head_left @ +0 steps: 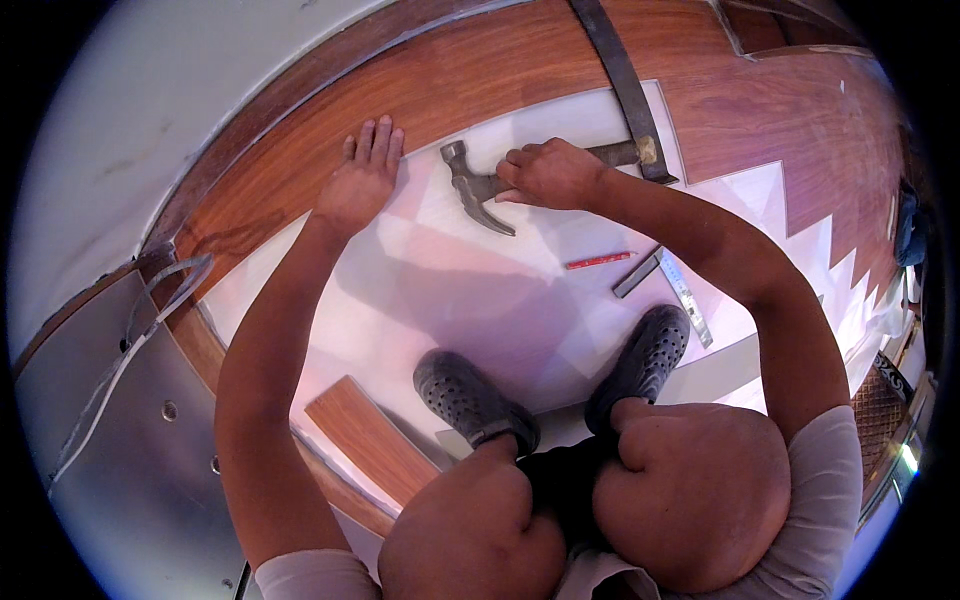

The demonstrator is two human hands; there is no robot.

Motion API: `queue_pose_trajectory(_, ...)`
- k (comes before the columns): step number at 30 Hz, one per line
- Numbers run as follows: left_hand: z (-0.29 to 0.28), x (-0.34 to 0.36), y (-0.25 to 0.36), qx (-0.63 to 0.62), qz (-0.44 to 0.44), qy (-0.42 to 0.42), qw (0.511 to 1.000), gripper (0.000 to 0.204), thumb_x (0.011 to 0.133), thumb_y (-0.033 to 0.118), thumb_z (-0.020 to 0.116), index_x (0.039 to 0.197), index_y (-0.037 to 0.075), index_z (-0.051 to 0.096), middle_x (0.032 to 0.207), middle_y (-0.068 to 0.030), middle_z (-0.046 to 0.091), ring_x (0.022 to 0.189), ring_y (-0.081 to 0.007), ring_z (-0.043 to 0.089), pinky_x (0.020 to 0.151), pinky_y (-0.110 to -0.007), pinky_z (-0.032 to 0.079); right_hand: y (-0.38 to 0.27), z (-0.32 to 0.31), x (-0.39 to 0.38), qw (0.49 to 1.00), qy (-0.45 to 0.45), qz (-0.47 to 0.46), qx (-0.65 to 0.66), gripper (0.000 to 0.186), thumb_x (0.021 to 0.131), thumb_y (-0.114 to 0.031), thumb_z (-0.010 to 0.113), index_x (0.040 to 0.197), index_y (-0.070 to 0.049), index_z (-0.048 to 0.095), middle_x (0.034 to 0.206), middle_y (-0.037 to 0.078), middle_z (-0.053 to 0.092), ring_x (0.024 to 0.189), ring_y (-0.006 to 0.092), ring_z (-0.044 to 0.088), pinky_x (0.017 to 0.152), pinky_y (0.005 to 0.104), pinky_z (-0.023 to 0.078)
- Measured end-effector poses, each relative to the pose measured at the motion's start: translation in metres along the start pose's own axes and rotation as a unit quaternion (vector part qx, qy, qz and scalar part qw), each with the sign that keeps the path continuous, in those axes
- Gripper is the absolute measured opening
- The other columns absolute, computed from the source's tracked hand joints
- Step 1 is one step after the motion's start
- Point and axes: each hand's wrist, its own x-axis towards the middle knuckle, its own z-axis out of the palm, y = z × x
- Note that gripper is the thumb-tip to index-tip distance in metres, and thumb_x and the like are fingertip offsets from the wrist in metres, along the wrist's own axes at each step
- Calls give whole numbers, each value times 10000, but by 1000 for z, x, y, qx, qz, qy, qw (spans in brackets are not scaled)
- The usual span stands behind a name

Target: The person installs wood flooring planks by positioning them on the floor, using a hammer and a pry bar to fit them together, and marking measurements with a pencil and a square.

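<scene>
My left hand (365, 180) lies with its fingers stretched out over the near edge of a reddish-brown floor plank (480, 75). My right hand (552, 174) is wrapped round the handle of a claw hammer (468, 187), close to its head. The hammer lies sideways, its head to the left and its dark handle reaching right. By the handle's end is the hooked end of a long flat dark metal pull bar (618, 70), which runs away over the laid planks. Pale underlay (450, 260) spreads below both hands.
A red pencil (598, 260) and a try square (680, 290) lie on the underlay by my right shoe (645, 355). A short plank piece (370, 440) rests near my left knee. White cable (130, 350) hangs at the left wall. Stepped plank ends (785, 200) run along the right.
</scene>
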Motion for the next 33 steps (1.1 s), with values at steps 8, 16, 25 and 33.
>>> queue_pose_trajectory(8,0,-3,0,32,13,17,999,605,971,115,476,1522,-75,312,1602,-287,287,1471,-440,334,1156,-542,378,2,0,-1,1000,16,-17,9,456,999,-497,516,998,-44,572,939,158,669,895,353,698,760,474,558)
queue_pose_trajectory(16,5,-3,0,2,4,41,999,584,971,111,474,1509,-72,341,1598,-275,303,1460,-432,358,1161,-525,381,-3,-2,-4,1000,27,-14,-4,436,991,-480,540,977,-46,586,906,145,655,873,335,694,763,466,563)
queue_pose_trajectory(25,-31,-19,-13,-282,-55,13,958,589,904,87,534,1482,19,440,1556,-186,423,1420,-340,434,1160,-408,403,-8,4,-19,1000,11,1,21,421,985,-472,556,994,-53,603,973,134,656,962,323,675,797,465,562)
queue_pose_trajectory(33,56,-118,-19,-326,-314,151,879,633,942,246,600,1494,-2,414,1539,-219,426,1423,-384,407,1203,-439,324,-11,-4,-19,999,43,15,-15,368,918,-382,670,1035,-37,621,964,152,646,943,343,650,771,466,560)
